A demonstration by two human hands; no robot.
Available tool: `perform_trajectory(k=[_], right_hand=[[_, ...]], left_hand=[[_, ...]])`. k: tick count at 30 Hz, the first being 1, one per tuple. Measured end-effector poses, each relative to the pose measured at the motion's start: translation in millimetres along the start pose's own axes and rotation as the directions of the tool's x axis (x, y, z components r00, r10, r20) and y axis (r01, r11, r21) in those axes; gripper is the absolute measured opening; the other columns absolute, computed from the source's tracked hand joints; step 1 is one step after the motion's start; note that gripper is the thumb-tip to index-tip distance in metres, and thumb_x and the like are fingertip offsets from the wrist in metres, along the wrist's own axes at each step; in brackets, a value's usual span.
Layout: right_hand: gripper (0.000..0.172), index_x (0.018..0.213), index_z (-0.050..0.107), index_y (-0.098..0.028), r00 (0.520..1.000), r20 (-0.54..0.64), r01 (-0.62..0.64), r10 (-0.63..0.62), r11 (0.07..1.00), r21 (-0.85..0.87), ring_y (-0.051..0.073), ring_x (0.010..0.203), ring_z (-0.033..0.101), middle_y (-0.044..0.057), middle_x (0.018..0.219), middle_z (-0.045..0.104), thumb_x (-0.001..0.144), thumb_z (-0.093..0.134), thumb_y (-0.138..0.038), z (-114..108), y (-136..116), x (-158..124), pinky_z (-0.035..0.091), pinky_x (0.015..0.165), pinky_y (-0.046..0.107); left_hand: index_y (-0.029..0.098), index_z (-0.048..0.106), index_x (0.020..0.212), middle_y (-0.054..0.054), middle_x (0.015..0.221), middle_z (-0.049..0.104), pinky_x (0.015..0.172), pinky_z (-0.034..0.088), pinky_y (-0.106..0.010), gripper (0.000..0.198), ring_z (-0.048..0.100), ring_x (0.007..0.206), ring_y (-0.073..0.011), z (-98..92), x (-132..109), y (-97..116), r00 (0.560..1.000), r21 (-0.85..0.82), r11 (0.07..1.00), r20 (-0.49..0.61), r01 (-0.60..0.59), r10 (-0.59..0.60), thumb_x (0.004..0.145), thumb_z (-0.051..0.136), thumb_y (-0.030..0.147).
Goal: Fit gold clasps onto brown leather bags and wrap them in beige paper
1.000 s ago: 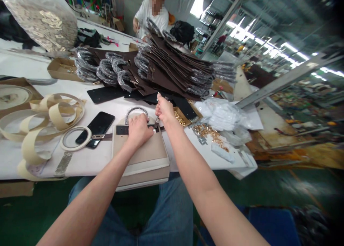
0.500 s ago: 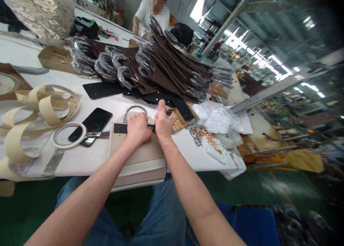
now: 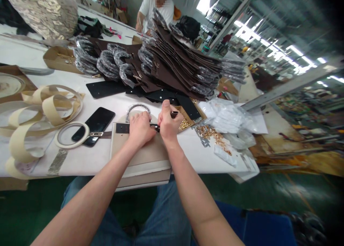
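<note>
A beige bag piece [image 3: 142,154] lies at the table's front edge, with a black strip [image 3: 122,128] along its top and a plastic-wrapped ring handle [image 3: 138,107] behind it. My left hand [image 3: 142,127] presses down over the strip, fingers bent around it. Beside it, my right hand [image 3: 170,122] is closed in a fist, thumb up, around a dark-handled tool [image 3: 174,114]. The tool's working end meets the strip between my hands; its tip is too small to make out. A brown strap with a metal buckle [image 3: 96,134] sticks out left of the bag piece.
A phone [image 3: 100,117] and a tape roll [image 3: 62,144] lie left, near curled beige tape [image 3: 18,145]. To the right are a box of gold studs [image 3: 184,124], loose gold hardware [image 3: 215,136] and plastic bags [image 3: 224,113]. Stacked brown bag pieces [image 3: 182,63] rise behind; a person [image 3: 146,11] sits beyond.
The whole view has shifted slightly, so everything appears a little further right. Both hands keep their places on the bag piece, and the tool's handle has turned slightly in my right fist.
</note>
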State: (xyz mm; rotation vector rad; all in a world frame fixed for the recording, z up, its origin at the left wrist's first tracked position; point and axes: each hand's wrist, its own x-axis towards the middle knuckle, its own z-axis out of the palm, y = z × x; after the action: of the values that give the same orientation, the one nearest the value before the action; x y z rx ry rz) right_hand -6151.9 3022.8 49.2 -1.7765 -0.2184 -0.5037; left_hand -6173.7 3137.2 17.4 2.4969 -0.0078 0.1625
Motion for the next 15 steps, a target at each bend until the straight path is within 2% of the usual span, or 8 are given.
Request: perform_trajectory(k=[2,4,7,10,12,13,15], right_hand=[[0.064,0.067,0.044,-0.028,0.997,-0.071,0.014,-0.017,0.999,-0.040,0.016,0.057,0.051,-0.004,0.058,0.043,0.115,0.055,-0.068,6.2,2.3,-2.4,0.039,0.053,0.032],[0.063,0.067,0.044,-0.028,0.997,-0.078,0.021,-0.026,0.998,-0.066,0.017,0.059,0.051,-0.003,0.059,0.043,0.115,0.055,-0.066,10.0,3.4,-4.4,0.038,0.055,0.032],[0.064,0.066,0.044,-0.028,0.996,-0.087,0.013,-0.019,0.998,-0.068,0.016,0.059,0.049,-0.003,0.059,0.045,0.114,0.057,-0.069,10.6,1.2,-4.3,0.038,0.057,0.032],[0.065,0.067,0.045,-0.028,0.997,-0.069,-0.038,0.037,0.999,-0.017,0.016,0.058,0.048,-0.004,0.057,0.046,0.110,0.061,-0.074,7.4,-3.0,2.2,0.038,0.056,0.032],[0.066,0.066,0.045,-0.028,0.994,-0.052,-0.089,0.092,0.994,0.056,0.015,0.055,0.046,-0.004,0.055,0.046,0.108,0.062,-0.075,4.8,-4.1,9.6,0.038,0.053,0.031],[0.067,0.066,0.044,-0.028,0.992,-0.042,-0.117,0.121,0.989,0.095,0.015,0.052,0.045,-0.005,0.054,0.045,0.107,0.064,-0.076,3.8,-3.8,13.4,0.037,0.052,0.031],[0.068,0.066,0.042,-0.028,0.983,-0.033,-0.175,0.183,0.971,0.163,0.014,0.047,0.042,-0.007,0.051,0.042,0.104,0.067,-0.078,2.8,-2.2,19.7,0.034,0.047,0.030]], left_hand=[[0.021,0.065,0.111,-0.017,0.111,0.078,0.099,0.046,-0.053,0.024,0.069,0.114,-0.0418,5.1,1.4,-3.0,1.000,-0.009,1.000,-0.007,-0.015,0.015,0.089,0.072,0.020],[0.021,0.065,0.110,-0.017,0.110,0.077,0.099,0.047,-0.054,0.023,0.069,0.113,-0.0421,8.2,3.7,-4.1,0.999,-0.027,0.999,-0.014,-0.030,0.030,0.089,0.071,0.018],[0.021,0.065,0.108,-0.016,0.109,0.076,0.099,0.049,-0.054,0.023,0.069,0.114,-0.0404,-3.3,3.6,-0.1,0.999,-0.117,0.992,-0.035,-0.045,0.041,0.087,0.070,0.012],[0.023,0.065,0.112,-0.013,0.117,0.075,0.105,0.051,-0.052,0.023,0.068,0.118,-0.0346,-40.7,-10.4,0.3,0.978,-0.264,0.947,-0.152,-0.182,0.145,0.092,0.066,0.010],[0.025,0.065,0.115,-0.011,0.120,0.074,0.109,0.051,-0.051,0.021,0.068,0.120,-0.0313,-70.9,-27.4,-11.8,0.947,-0.267,0.929,-0.264,-0.254,0.183,0.097,0.064,0.013],[0.025,0.065,0.116,-0.010,0.119,0.074,0.109,0.052,-0.051,0.020,0.068,0.118,-0.0304,-84.2,-36.3,-22.4,0.939,-0.245,0.940,-0.307,-0.235,0.155,0.099,0.064,0.015],[0.025,0.065,0.118,-0.009,0.116,0.074,0.104,0.054,-0.050,0.020,0.069,0.109,-0.0286,-103.9,-51.4,-50.3,0.942,-0.237,0.968,-0.334,-0.088,0.003,0.098,0.069,0.022]])
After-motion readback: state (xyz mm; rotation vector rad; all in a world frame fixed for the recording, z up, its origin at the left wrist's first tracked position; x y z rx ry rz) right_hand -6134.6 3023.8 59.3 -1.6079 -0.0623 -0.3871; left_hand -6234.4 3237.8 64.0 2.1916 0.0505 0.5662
